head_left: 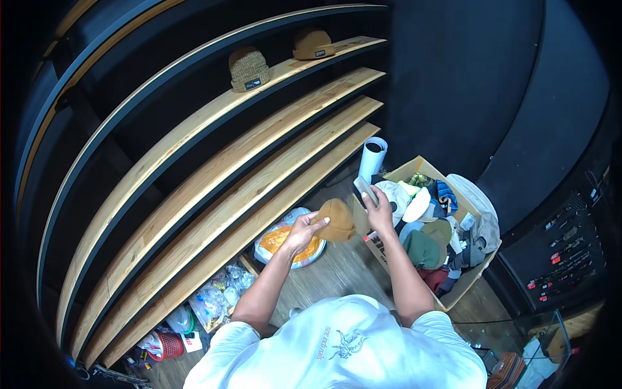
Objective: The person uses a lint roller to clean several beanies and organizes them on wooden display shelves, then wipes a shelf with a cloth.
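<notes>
My left hand (302,233) grips a tan knit beanie (337,220) by its left edge, holding it out in front of me above the floor. To its right, my right hand (381,212) is closed around a small flat grey object (365,189), whose kind I cannot make out. That hand is at the left side of an open cardboard box (377,251) filled with caps and beanies. Among them are a green beanie (422,249) and a white cap (418,205).
Long wooden shelves (259,165) run along the left; a speckled beanie (249,70) and a brown beanie (313,44) sit on an upper one. A white cylinder (372,159) stands behind the box. Plastic bags (227,288) and a red basket (170,343) lie low left; a glass case (551,334) is lower right.
</notes>
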`<state>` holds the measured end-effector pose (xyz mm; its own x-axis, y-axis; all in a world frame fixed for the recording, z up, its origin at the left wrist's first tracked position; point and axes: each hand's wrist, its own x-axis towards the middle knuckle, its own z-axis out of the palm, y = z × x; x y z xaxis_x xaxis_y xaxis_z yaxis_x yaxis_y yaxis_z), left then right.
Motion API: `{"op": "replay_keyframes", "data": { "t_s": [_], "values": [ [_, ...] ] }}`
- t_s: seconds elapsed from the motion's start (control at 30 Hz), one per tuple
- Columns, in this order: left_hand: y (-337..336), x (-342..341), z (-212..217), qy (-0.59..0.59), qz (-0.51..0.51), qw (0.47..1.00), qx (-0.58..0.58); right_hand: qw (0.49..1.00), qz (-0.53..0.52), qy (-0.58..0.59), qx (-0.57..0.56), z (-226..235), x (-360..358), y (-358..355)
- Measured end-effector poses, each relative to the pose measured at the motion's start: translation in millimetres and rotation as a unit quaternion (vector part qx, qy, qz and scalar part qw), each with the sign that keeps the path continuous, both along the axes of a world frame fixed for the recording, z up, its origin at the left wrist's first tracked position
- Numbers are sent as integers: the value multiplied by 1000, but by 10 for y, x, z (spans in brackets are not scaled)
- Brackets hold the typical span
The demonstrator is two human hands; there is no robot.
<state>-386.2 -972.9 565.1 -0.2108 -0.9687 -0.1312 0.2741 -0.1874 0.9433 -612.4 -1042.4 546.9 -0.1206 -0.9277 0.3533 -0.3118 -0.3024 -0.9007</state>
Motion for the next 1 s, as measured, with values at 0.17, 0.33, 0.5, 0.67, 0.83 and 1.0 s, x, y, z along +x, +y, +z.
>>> {"op": "replay_keyframes", "data": {
  "t_s": [0.17, 0.33, 0.5, 0.67, 0.83, 1.0],
  "values": [
    [4, 17, -165, -83, 4, 996, -36, 967, 229, 89, -74, 599, 389, 582],
    [105, -176, 114, -78, -26, 996, -22, 987, -3, 142, -72, 164, 91, 155],
    [52, 66, -331, -78, -27, 997, -5, 970, 197, 117, -86, 543, 405, 646],
    [180, -118, -10, -21, -14, 1000, -5, 989, -34, 142, -29, -251, -60, 129],
    [204, -54, 113, 69, -19, 997, 8, 827, 176, -409, 342, -743, -292, 163],
    [202, -26, 101, 138, -61, 988, 8, 698, 306, -533, 367, -642, -114, 375]
  ]
}}
